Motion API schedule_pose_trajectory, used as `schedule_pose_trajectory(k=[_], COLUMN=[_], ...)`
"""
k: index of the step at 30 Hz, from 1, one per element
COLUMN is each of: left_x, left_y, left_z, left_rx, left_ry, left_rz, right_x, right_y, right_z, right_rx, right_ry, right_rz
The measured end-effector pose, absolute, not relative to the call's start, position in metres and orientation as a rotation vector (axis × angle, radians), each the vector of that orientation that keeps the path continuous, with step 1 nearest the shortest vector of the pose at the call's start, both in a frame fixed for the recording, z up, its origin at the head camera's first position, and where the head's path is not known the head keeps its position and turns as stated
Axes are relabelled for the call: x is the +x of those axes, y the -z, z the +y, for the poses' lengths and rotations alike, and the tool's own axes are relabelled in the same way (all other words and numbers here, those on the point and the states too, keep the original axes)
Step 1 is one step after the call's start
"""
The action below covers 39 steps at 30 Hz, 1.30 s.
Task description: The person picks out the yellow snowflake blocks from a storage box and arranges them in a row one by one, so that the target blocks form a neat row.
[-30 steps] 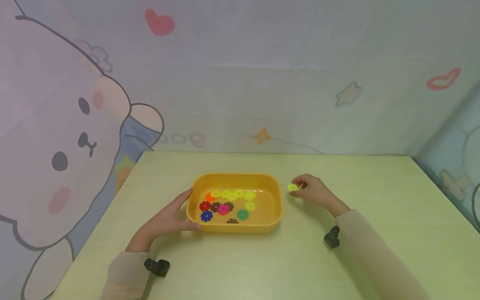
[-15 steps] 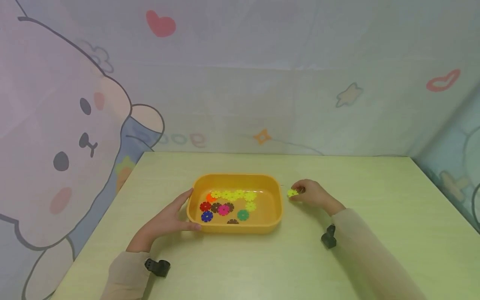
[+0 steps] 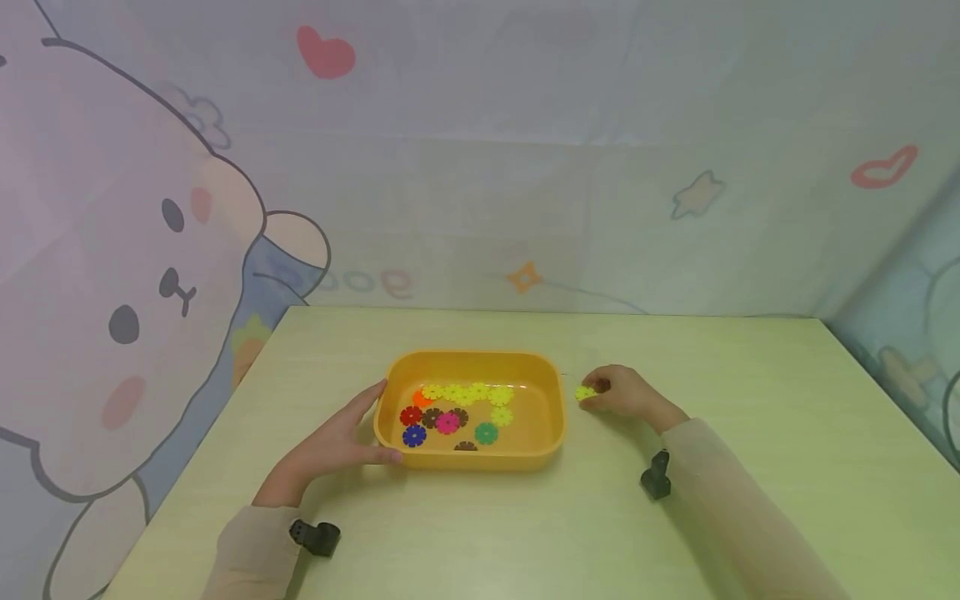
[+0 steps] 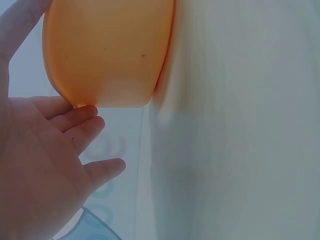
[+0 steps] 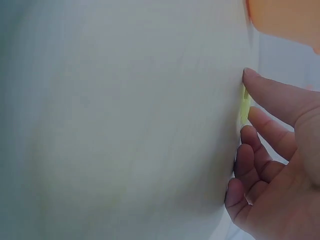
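A yellow plastic tray [image 3: 480,460] stands on the table with several notched snowflake discs inside, among them yellow discs [image 3: 501,396], a green disc [image 3: 486,433] and a blue disc [image 3: 414,435]. At the tray's left end, my left hand [image 3: 337,442] holds it, thumb on the front rim and fingers at the back corner. To the right of the tray, my right hand [image 3: 626,393] pinches a yellow snowflake disc [image 3: 584,392] between thumb and index finger, down at the tabletop. In the right wrist view the disc [image 5: 245,107] shows edge-on, its other part hidden by the fingers.
The pale table [image 3: 480,533] ends at the back against a printed cloth [image 3: 465,192] with a cartoon bear. A small dark camera [image 3: 317,538] is on the left wrist and another camera [image 3: 656,477] on the right.
My right hand has come down and slightly nearer to me with the yellow disc, now at the tabletop. The left hand and tray stay in place.
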State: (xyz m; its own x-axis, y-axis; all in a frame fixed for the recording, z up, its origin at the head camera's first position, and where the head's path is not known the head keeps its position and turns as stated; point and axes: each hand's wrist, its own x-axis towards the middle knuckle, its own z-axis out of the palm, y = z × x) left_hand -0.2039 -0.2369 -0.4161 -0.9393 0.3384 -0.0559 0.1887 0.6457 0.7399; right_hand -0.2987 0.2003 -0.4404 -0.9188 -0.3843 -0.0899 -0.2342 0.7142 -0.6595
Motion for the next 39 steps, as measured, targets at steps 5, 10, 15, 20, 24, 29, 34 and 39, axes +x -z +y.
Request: schedule_pose_trajectory(k=[5, 10, 15, 20, 24, 29, 34, 39], left_x=[-0.204, -0.204, -0.204, -0.204, -0.205, -0.205, -0.205, -0.205], left_y=[0.415, 0.416, 0.417, 0.418, 0.418, 0.419, 0.419, 0.420], left_z=[-0.236, -0.236, -0.237, -0.236, -0.236, -0.237, -0.237, -0.238], left_rx=[0.424, 0.438, 0.440, 0.443, 0.440, 0.430, 0.436, 0.440], left_ry=[-1.168, -1.174, -1.167, -1.167, -1.171, -1.166, -1.169, -1.168], left_rz=[2.672, 2.670, 2.671, 2.675, 2.676, 2.677, 2.678, 2.681], right_x=[-0.298, -0.296, -0.296, -0.297, -0.297, -0.296, -0.294, -0.290], right_y=[0.440, 0.437, 0.436, 0.437, 0.434, 0.419, 0.395, 0.374], right_z=[0.200, 0.200, 0.200, 0.203, 0.205, 0.199, 0.183, 0.160], right_rx=[-0.476, -0.467, -0.466, -0.435, -0.412, -0.433, -0.534, -0.606], right_ry=[0.999, 1.005, 1.011, 1.058, 1.074, 1.143, 1.210, 1.253], right_rz=[2.691, 2.683, 2.675, 2.681, 2.715, 2.741, 2.777, 2.759])
